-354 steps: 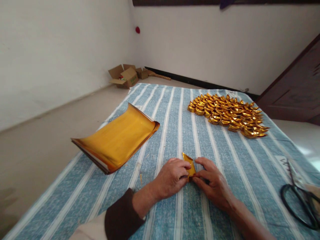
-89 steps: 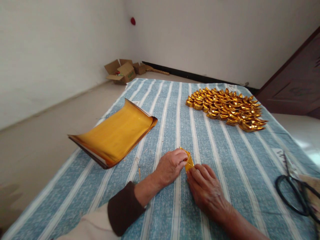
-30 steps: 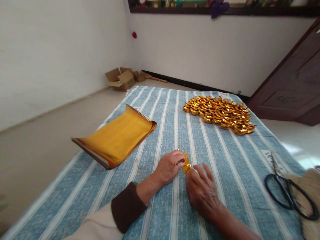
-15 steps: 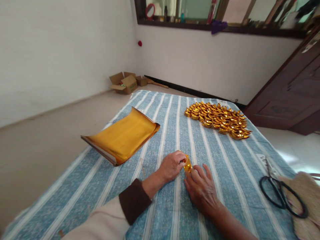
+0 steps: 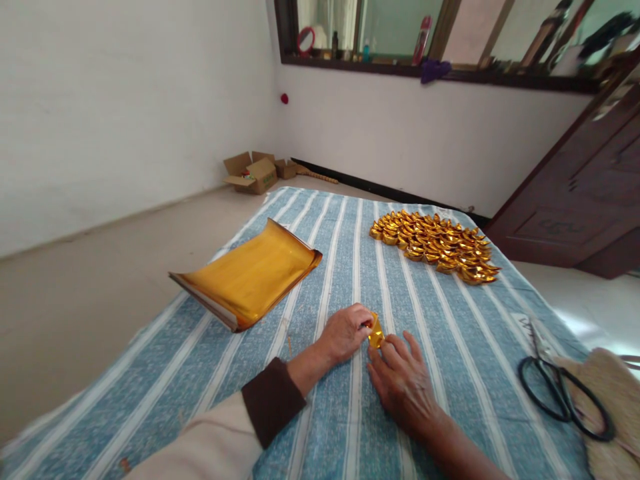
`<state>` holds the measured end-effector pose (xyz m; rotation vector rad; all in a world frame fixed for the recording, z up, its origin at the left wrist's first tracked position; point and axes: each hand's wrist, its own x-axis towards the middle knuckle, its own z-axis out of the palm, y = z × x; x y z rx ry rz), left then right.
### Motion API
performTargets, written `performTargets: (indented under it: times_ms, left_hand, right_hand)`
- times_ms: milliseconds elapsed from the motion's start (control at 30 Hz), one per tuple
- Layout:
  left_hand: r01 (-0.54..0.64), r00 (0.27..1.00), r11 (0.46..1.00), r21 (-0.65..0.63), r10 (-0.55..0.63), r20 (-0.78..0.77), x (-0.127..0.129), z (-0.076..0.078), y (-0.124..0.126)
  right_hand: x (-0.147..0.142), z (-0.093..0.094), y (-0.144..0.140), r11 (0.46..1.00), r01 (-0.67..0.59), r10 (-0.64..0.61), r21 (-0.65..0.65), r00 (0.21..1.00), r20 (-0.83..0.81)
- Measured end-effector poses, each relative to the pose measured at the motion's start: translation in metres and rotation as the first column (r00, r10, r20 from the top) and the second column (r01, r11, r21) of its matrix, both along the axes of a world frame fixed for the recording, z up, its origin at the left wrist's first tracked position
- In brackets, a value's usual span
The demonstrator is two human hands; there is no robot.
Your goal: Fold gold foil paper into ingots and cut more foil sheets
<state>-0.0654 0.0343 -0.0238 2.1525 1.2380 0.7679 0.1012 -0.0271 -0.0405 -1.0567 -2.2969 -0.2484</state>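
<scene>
A small folded piece of gold paper (image 5: 375,331) rests on the blue-and-white striped cloth (image 5: 450,333), pinched between both hands. My left hand (image 5: 343,331) grips its left side with thumb and fingers. My right hand (image 5: 403,380) presses against its lower right edge, fingers spread flat on the cloth. A stack of gold paper sheets (image 5: 250,273), its edges curling up, lies to the left of my hands. Many finished gold paper ingots (image 5: 435,243) are laid out in a cluster at the far right of the cloth.
Black-handled scissors (image 5: 563,387) lie at the right edge beside a woven straw item (image 5: 615,407). Open cardboard boxes (image 5: 253,172) sit on the floor by the far wall. A dark wooden door (image 5: 575,200) stands at the right, and a window sill holds small items.
The gold piece has been folded smaller and more compact between my hands. My right hand has flattened onto the cloth. The camera has tilted up, showing the window.
</scene>
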Motion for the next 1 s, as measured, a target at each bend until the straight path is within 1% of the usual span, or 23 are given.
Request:
performTargets:
  times_ms: [200, 333, 533, 633, 700, 800, 1000]
  left_hand:
    - [-0.007, 1.0, 1.0, -0.01, 0.007, 0.016, 0.0, 0.001, 0.0]
    - [-0.012, 1.0, 1.0, -0.01, 0.012, 0.015, 0.0, 0.002, 0.001]
    - [-0.01, 1.0, 1.0, 0.006, 0.01, 0.028, -0.001, 0.002, 0.001]
    - [-0.009, 0.999, 1.0, 0.02, 0.008, 0.04, -0.002, 0.002, 0.0]
    - [-0.005, 0.999, 1.0, 0.03, 0.003, 0.052, -0.002, 0.002, -0.001]
    - [0.005, 0.997, 0.999, 0.041, -0.008, 0.072, -0.003, 0.002, -0.002]
    - [0.01, 0.986, 0.998, 0.069, -0.021, 0.166, -0.005, 0.001, -0.005]
  right_hand:
    - [-0.001, -0.004, -0.001, 0.991, 0.077, -0.081, -0.107, 0.996, -0.036]
    - [-0.001, -0.005, -0.001, 0.994, 0.076, -0.083, -0.084, 0.993, -0.083]
    - [-0.002, -0.002, 0.0, 0.994, 0.071, -0.079, -0.079, 0.992, -0.101]
    - [0.001, -0.002, 0.004, 0.998, 0.042, -0.051, -0.053, 0.983, -0.177]
    - [0.004, -0.002, 0.009, 0.998, 0.047, -0.053, -0.034, 0.971, -0.232]
    - [0.005, -0.004, 0.018, 0.993, 0.112, -0.118, -0.041, 0.962, -0.248]
    - [-0.004, -0.009, 0.028, 0.969, 0.206, -0.229, -0.134, 0.956, -0.183]
